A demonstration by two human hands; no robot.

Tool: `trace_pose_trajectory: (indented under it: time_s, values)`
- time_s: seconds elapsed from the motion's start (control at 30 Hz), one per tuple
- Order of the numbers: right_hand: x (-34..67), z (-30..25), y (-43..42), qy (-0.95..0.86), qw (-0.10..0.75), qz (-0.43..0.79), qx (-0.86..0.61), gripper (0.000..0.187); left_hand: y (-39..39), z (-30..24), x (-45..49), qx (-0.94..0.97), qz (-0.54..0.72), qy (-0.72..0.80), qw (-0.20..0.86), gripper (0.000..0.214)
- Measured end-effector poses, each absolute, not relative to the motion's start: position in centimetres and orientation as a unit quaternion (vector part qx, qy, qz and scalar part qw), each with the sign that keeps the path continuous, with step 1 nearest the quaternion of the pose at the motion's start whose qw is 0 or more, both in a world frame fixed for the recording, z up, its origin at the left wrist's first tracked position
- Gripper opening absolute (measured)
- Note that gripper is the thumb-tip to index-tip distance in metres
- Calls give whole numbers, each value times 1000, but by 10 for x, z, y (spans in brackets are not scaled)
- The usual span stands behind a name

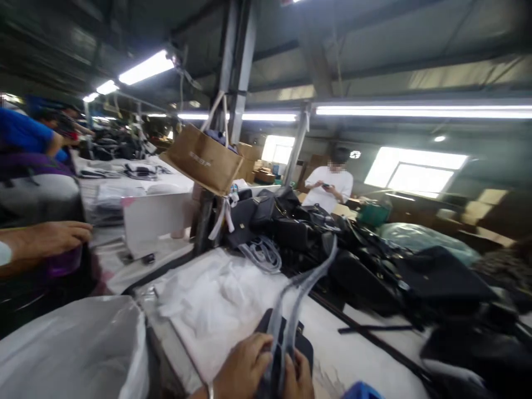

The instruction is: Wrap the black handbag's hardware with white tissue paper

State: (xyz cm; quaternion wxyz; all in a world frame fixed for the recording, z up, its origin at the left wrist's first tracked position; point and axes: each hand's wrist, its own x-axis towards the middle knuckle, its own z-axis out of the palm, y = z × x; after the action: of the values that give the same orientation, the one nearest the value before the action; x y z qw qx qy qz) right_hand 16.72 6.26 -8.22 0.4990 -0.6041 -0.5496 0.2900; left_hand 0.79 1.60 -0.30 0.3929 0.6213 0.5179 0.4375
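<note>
My left hand [245, 368] and my right hand [298, 379] sit at the bottom edge, both closed round a dark flat bag piece [286, 339]. Clear plastic-wrapped straps [305, 282] rise from it and bend up to the right. The piece lies over white cloth [220, 302] on the table. Only parts of my fingers show.
A heap of black bags [353, 255] covers the table on the right. A brown paper bag [203, 159] hangs from a post. A white plastic sack [70, 349] is at lower left. Another person's hand [50, 239] reaches in from the left. A person in white [330, 185] stands behind.
</note>
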Motion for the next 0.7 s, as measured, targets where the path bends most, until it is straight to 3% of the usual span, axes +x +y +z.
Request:
trace_pose_trajectory:
  time_s: [0.13, 0.3, 0.53, 0.7]
  values:
    - [164, -106, 70, -523, 562, 291, -571, 43, 73, -16, 44, 492, 470, 532, 503, 42]
    - [161, -107, 65, -531, 553, 288, -574, 38, 109, -35, 74, 438, 448, 529, 573, 39]
    - [172, -94, 36, -578, 414, 248, -658, 41, 116, -45, 74, 383, 471, 459, 648, 39]
    - [182, -91, 28, -615, 353, 263, -654, 24, 117, -46, 80, 384, 491, 446, 642, 31]
